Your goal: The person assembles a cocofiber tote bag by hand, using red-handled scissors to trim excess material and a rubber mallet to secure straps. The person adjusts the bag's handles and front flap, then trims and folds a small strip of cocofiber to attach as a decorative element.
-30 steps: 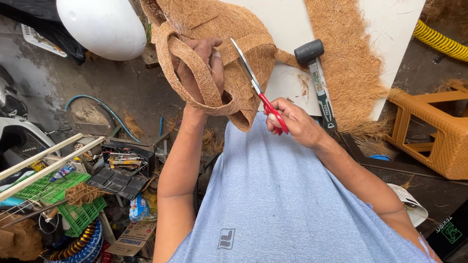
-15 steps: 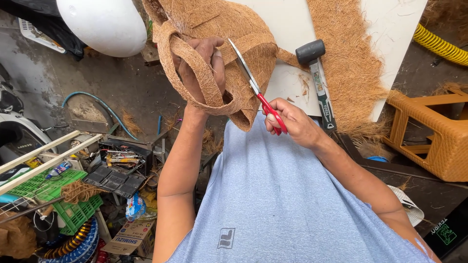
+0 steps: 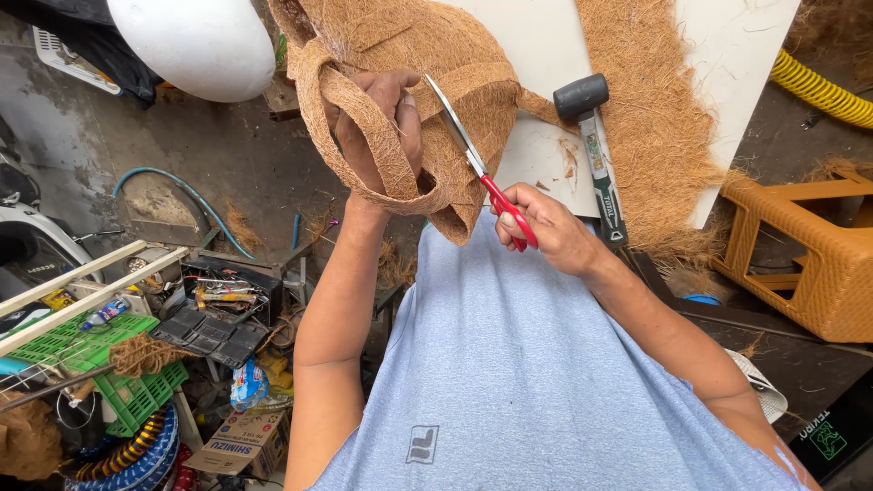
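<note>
**Currently: Coir Sheet Held and Scissors Applied**

Currently the left hand [image 3: 377,127] grips a piece of brown coconut-fibre matting [image 3: 427,82], held up in front of the torso, above the edge of the white board [image 3: 546,55]. Fingers wrap around a curled band of the matting; the hand is closed firmly on the material.

**Material appearance**
- Colour: tan to reddish brown throughout.
- Texture: coarse, matted fibres with loose strands projecting at the edges.
- Form: a thin, flexible sheet, bent into curved folds. One narrow strip loops over the back of the left hand; a wider section hangs down to a blunt point near the chest.
- Upper portion extends beyond the top edge of the view.

**Cutting tool**
The right hand [image 3: 546,227] holds red-handled scissors [image 3: 482,173], fingers closed through the handle loops. Metal blades point up and to the left, lying against the matting just beside the left thumb. Blades appear nearly together; the exact gap cannot be determined.

**Surroundings**
- A second strip of coir matting [image 3: 646,118] lies flat on the white board, with a frayed lower edge.
- A rubber mallet [image 3: 596,145] with a black head rests on the board between the two coir pieces.
- An orange woven-pattern plastic stool [image 3: 809,245] stands on the right.
- A yellow corrugated hose [image 3: 818,86] lies at the upper right.
- A white rounded object [image 3: 195,41] sits at the upper left.
- Green plastic crates [image 3: 118,364] lie at the lower left.
</note>
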